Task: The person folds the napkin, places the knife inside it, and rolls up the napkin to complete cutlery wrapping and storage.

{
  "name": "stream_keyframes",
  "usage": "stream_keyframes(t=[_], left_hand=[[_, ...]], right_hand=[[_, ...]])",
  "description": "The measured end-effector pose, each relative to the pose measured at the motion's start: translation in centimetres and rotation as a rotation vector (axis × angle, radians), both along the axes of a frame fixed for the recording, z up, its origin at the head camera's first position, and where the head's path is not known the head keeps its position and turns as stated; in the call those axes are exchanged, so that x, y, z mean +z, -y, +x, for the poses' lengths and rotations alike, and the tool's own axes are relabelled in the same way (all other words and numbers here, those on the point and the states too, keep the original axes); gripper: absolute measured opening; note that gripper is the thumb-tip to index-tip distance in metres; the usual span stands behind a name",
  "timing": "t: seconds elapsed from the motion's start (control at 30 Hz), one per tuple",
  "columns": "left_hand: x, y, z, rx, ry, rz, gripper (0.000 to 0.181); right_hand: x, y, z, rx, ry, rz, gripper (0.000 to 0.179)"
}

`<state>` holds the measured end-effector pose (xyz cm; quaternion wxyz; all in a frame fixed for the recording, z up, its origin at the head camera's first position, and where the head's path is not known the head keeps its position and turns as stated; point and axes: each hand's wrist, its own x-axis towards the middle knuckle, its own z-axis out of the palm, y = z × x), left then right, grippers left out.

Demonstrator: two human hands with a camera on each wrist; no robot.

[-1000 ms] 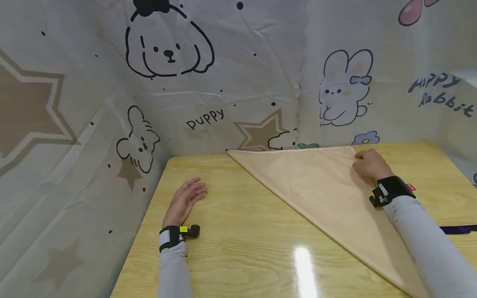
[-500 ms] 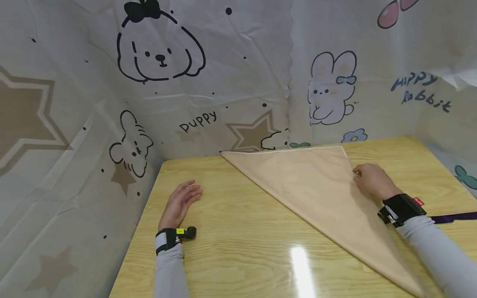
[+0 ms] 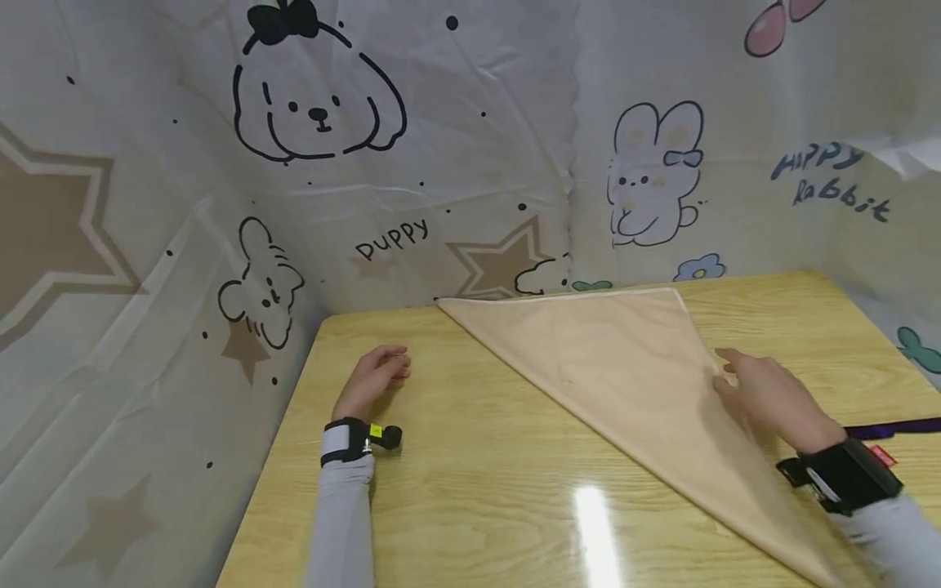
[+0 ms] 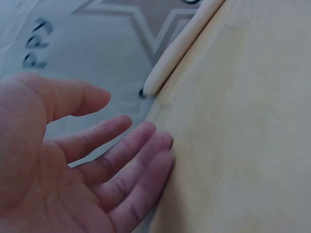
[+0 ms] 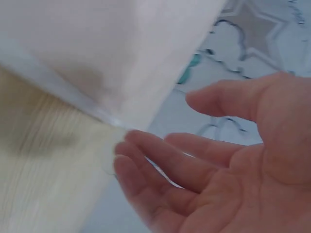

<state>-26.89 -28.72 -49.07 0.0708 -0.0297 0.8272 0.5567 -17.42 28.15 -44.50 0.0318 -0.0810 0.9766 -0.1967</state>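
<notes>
A peach cloth (image 3: 610, 367), folded into a large triangle, lies flat with its long slanting edge facing the left. Beside its right edge is my right hand (image 3: 775, 396), fingers loosely bent, thumb apart and nothing between them. The right wrist view shows that hand (image 5: 209, 170) with its palm visible, near a corner of the cloth (image 5: 126, 43). My left hand (image 3: 373, 380) is over the left part of the table, away from the cloth. In the left wrist view the left hand (image 4: 97, 165) has relaxed, slightly bent fingers, holding nothing; the cloth's tip (image 4: 160, 73) appears beyond.
The wooden table (image 3: 470, 474) carries the cloth. A dark purple strip (image 3: 893, 429) lies at the right. Printed white sheeting (image 3: 500, 131) with cartoon animals and stars surrounds the back and sides of the table.
My right hand lets go of the cloth's right edge, moving down and nearer to me, its fingers spreading. The left hand turns and shifts slightly. The cloth stays in place.
</notes>
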Motion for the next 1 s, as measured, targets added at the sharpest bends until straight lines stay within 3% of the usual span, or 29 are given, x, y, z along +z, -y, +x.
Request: stream_keyframes(t=[0.2,0.37,0.5,0.7,0.8,1.0], left_hand=[[1.2,-2.6,-4.7,-0.095,-0.021,-0.205,0.048],[1.3,-4.5,-8.1,-0.160,-0.144,-0.381,0.050],[0.9,-5.7,-10.1,-0.198,-0.241,-0.468,0.047],[0.4,-6.9,-11.9,-0.258,-0.332,-0.610,0.036],[0.3,-7.0,-12.1,-0.260,-0.312,-0.665,0.031],[0.4,-7.0,-11.9,-0.245,-0.252,-0.654,0.034]], right_hand=[[-0.2,-1.6,5.8,-0.088,0.153,0.039,0.052],[-2.1,-2.2,9.9,-0.138,0.309,0.032,0.065],[-3.8,-2.1,11.9,-0.186,0.379,-0.018,0.066],[-5.5,-2.3,12.8,-0.241,0.384,-0.061,0.041],[-5.5,-2.3,12.9,-0.239,0.342,-0.099,0.032],[-5.1,-2.5,13.1,-0.208,0.262,-0.149,0.023]])
